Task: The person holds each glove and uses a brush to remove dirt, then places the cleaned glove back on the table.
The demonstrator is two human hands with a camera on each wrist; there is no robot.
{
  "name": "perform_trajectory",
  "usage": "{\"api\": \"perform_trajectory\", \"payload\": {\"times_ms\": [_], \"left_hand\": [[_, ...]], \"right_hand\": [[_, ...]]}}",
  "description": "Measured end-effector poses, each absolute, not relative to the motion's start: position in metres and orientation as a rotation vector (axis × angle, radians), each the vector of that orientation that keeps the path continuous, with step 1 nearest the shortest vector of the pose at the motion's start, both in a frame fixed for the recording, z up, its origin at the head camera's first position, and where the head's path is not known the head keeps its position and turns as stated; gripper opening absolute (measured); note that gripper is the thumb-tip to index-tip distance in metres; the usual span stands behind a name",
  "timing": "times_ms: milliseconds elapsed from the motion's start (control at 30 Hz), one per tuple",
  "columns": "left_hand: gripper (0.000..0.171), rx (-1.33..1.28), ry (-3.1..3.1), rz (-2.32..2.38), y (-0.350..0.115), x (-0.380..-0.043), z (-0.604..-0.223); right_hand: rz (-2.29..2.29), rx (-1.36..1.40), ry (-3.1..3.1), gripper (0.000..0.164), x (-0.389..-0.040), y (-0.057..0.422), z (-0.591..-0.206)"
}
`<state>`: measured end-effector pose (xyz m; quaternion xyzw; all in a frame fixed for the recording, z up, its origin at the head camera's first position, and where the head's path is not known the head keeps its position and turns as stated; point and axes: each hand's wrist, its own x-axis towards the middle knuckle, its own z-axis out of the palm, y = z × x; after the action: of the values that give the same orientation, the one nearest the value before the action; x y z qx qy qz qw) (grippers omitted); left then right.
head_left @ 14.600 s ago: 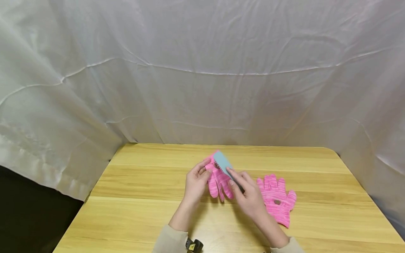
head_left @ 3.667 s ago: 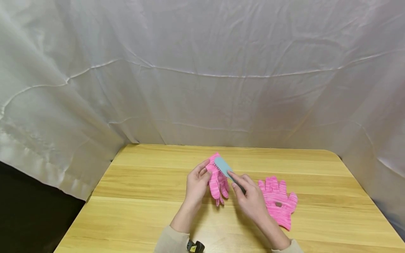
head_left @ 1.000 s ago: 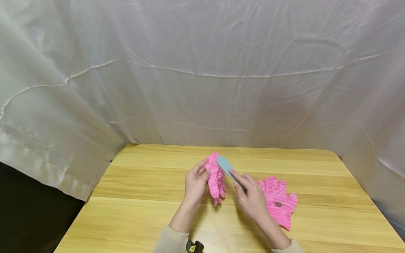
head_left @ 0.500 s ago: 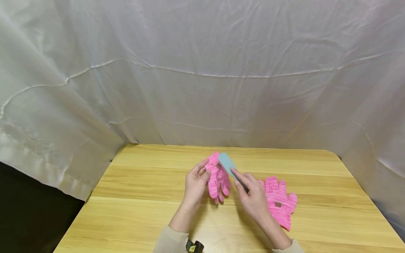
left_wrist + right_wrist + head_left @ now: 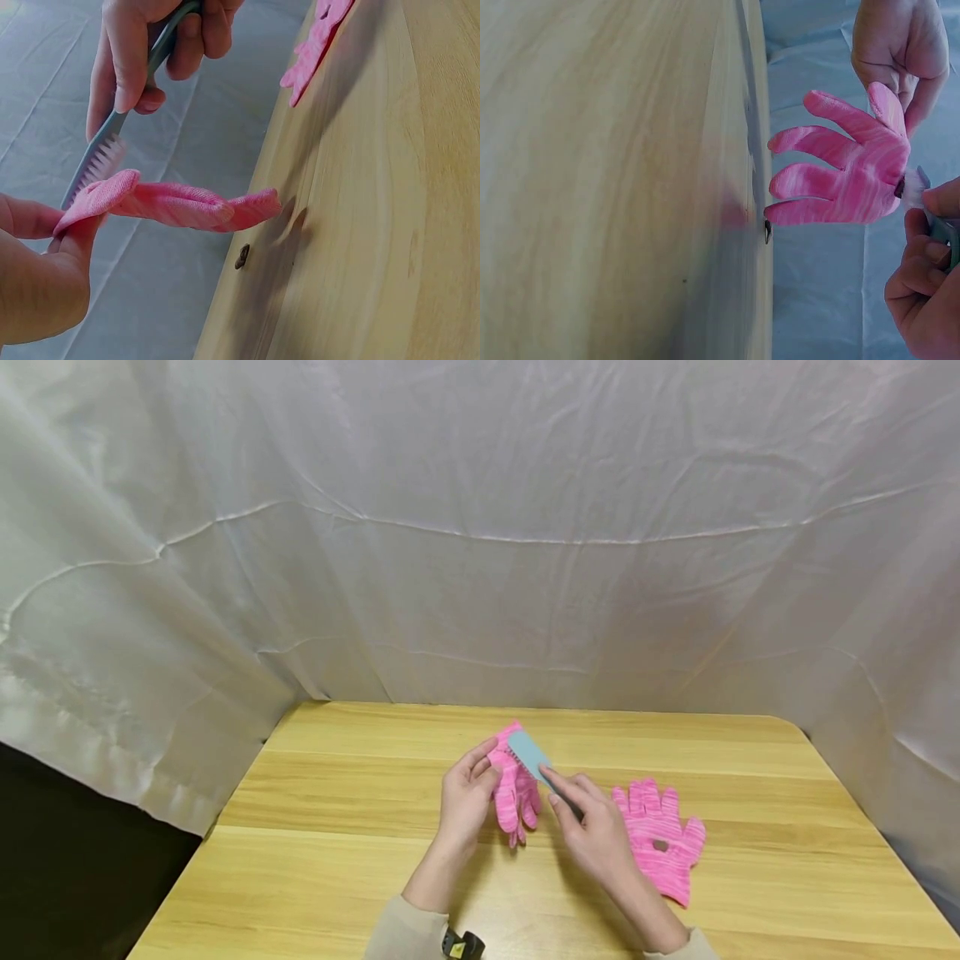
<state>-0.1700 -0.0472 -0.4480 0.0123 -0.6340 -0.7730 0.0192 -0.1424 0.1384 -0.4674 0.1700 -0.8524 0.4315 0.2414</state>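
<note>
My left hand (image 5: 467, 797) pinches a pink knitted glove (image 5: 507, 797) near its cuff, thumb on one side and fingers on the other. The glove hangs above the table with its fingers drooping, as the left wrist view shows. My right hand (image 5: 592, 827) grips the handle of a blue-grey scrub brush (image 5: 528, 752), index finger stretched along its back. Its pale bristles (image 5: 105, 159) press on the glove's palm side. At the bristles, a dark patch (image 5: 900, 186) shows on the glove in the right wrist view; the brush head covers it in the head view.
A second pink glove (image 5: 663, 860) with a brown patch in its middle lies flat on the wooden table (image 5: 322, 877), right of the right hand. A small dark bit (image 5: 242, 256) lies on the tabletop below the held glove. Grey cloth (image 5: 480, 610) hangs behind the table.
Over the last second the brush has swung slightly right, baring the dark patch, then back left and down over it. The glove's fingers sway; the left hand keeps its pinch. The other glove stays put.
</note>
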Motion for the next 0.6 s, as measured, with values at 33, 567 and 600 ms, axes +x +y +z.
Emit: {"api": "perform_trajectory", "payload": {"times_ms": [33,567,600], "left_hand": [[0.046,0.041,-1.963,-2.400,-0.0472,-0.1701,-0.4481],[0.046,0.046,-1.915,-2.430,-0.0474,-0.1705,-0.4470],[0.046,0.044,-1.912,-2.432,-0.0474,-0.1706,-0.4470]], "right_hand": [[1.175,0.458,-2.336,0.048,-0.1424,0.1386,-0.4672],[1.177,0.400,-2.370,0.045,-0.1426,0.1403,-0.4652],[1.175,0.400,-2.369,0.045,-0.1428,0.1404,-0.4653]]}}
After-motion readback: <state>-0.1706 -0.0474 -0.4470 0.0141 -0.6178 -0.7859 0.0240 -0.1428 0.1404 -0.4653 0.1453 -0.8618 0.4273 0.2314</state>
